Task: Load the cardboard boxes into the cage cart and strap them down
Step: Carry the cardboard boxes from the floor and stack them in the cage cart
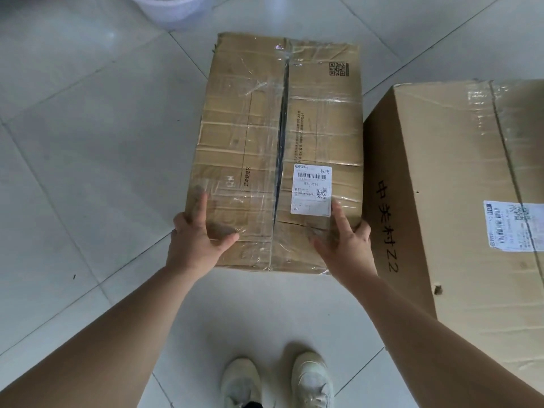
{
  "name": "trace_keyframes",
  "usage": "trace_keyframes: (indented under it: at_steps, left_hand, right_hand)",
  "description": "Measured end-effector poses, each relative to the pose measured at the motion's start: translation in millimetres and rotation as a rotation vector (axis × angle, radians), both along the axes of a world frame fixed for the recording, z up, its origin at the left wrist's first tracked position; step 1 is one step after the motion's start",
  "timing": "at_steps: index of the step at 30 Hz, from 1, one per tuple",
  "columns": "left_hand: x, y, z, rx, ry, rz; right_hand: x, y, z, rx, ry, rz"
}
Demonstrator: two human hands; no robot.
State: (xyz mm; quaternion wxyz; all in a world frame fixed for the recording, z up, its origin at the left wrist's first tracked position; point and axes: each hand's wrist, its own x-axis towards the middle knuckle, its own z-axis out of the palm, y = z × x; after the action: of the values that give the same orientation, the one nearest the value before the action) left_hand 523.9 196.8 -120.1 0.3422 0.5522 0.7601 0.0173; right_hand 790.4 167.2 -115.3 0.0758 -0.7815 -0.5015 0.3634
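Bare forearms (112,328) reach down past two pale shoes (241,381) to a taped box (265,128).
Left hand (197,237) and right hand (344,240) grip its near corners, thumbs on top, outer fingers wrapped over the side edges. It sits above the tiled floor (88,142), just beside a bigger box (441,201).

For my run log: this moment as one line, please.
left hand: grips taped box | right hand: grips taped box | second box: beside, untouched
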Motion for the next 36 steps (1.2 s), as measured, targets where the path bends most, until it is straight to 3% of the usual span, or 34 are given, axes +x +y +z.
trace_keyframes:
  at_steps: [6,14,26,36]
  left_hand:
    - [-8.0,7.5,39.1,0.035,-0.023,0.084]
    - [-30.7,-15.3,133.8,-0.015,0.041,0.165]
    - [-88.7,-84.2,329.3,0.059,0.067,0.394]
    - [-104.1,-204.4,489.5,0.203,0.090,0.759]
  right_hand:
    - [-6.8,9.4,35.2,0.125,-0.022,-0.025]
    - [-29.4,26.7,134.5,0.115,-0.146,0.127]
    - [-96.7,12.7,317.9,0.222,-0.101,0.338]
    - [-152.6,-23.7,475.8,0.382,0.009,0.657]
